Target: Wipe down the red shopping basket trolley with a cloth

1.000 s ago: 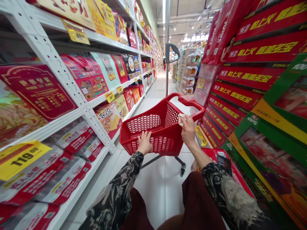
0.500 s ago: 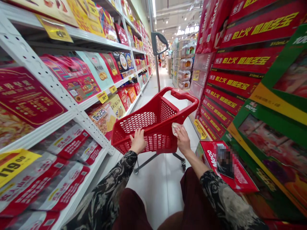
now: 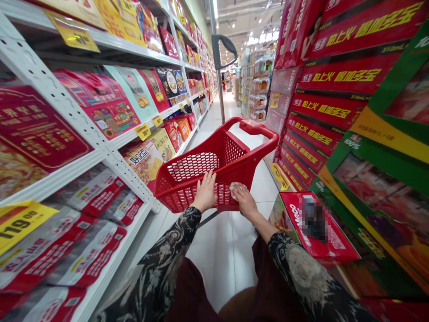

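Before me on the floor stands a small red plastic shopping cart (image 3: 250,176) with perforated walls, its handle turned to the upper right. My left hand (image 3: 206,194) rests against the cart's near side, fingers stretched up over the rim, so it is open. My right hand (image 3: 244,200) is closed on a crumpled white wipe (image 3: 233,190), pressed to the near wall right of my left hand. Whether the wipe is paper or fabric I cannot tell. Part of the near wall is hidden behind both hands.
White shelves (image 3: 110,154) of boxed snacks run along the left. Stacked red drink cartons (image 3: 325,107) and green boxes (image 3: 385,179) line the right. A red box (image 3: 338,241) with a blurred dark object on it lies close to my right arm. A grey pole (image 3: 221,98) rises behind the cart.
My right hand has moved left and down along the cart's side with the wipe. My left hand has shifted right along the rim. The cart stays in nearly the same place.
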`<move>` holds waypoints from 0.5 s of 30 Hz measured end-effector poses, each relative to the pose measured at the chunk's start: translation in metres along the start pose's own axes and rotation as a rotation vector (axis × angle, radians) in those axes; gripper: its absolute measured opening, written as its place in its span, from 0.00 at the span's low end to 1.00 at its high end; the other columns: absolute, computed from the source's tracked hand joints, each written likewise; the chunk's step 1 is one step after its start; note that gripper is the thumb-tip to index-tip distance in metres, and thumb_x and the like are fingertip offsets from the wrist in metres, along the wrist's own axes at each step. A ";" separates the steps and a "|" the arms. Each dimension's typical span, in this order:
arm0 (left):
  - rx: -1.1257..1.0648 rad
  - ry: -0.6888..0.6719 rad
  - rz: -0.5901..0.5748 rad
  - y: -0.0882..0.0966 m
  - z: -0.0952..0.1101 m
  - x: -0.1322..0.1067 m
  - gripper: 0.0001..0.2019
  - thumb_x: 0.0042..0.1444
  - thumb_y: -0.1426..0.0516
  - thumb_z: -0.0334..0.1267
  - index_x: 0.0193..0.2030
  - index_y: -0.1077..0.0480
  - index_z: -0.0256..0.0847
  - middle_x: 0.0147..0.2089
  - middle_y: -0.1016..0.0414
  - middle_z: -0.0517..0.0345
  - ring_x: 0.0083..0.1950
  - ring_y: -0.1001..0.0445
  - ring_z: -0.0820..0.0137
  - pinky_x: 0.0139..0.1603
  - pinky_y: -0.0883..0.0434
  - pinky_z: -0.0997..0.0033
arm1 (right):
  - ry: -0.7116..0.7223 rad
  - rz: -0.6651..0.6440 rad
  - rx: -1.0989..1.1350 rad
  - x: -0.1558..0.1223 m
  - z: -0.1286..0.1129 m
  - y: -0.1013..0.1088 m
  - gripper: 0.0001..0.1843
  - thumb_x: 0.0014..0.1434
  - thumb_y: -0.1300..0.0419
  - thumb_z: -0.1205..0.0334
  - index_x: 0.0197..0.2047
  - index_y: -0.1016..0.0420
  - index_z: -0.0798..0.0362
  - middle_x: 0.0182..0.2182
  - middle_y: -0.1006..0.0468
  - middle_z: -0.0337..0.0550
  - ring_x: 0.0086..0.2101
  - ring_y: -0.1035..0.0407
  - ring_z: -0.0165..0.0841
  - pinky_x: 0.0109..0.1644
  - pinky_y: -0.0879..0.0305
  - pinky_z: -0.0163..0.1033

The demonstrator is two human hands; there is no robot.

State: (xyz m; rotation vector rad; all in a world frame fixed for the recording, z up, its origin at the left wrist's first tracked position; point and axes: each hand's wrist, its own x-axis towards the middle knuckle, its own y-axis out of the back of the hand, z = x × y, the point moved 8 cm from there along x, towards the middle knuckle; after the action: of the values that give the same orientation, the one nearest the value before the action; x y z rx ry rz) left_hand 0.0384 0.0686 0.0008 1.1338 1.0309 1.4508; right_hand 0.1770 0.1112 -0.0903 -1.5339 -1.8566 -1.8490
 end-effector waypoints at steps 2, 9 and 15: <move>-0.020 -0.017 0.019 0.003 -0.003 -0.001 0.40 0.46 0.49 0.27 0.69 0.55 0.35 0.72 0.57 0.44 0.73 0.59 0.59 0.68 0.51 0.47 | 0.033 -0.007 0.012 -0.006 -0.001 0.001 0.16 0.62 0.48 0.71 0.51 0.26 0.56 0.54 0.27 0.55 0.59 0.38 0.40 0.60 0.37 0.56; 0.112 0.222 0.081 0.007 -0.044 -0.017 0.37 0.49 0.49 0.29 0.68 0.54 0.28 0.72 0.56 0.40 0.72 0.57 0.56 0.67 0.50 0.43 | 0.036 0.359 0.115 0.051 -0.022 0.071 0.21 0.64 0.53 0.69 0.57 0.31 0.52 0.59 0.32 0.48 0.64 0.48 0.37 0.66 0.44 0.55; 0.167 0.182 0.009 0.003 -0.045 -0.021 0.40 0.47 0.48 0.31 0.69 0.55 0.30 0.72 0.59 0.44 0.73 0.59 0.58 0.68 0.52 0.43 | 0.087 0.207 0.069 0.057 -0.048 0.023 0.18 0.64 0.50 0.69 0.55 0.29 0.52 0.58 0.31 0.48 0.64 0.49 0.38 0.66 0.45 0.55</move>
State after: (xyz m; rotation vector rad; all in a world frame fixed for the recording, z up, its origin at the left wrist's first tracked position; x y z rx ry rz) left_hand -0.0044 0.0449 -0.0079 1.1397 1.2952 1.5186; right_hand 0.1386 0.0986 -0.0232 -1.5314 -1.6381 -1.7131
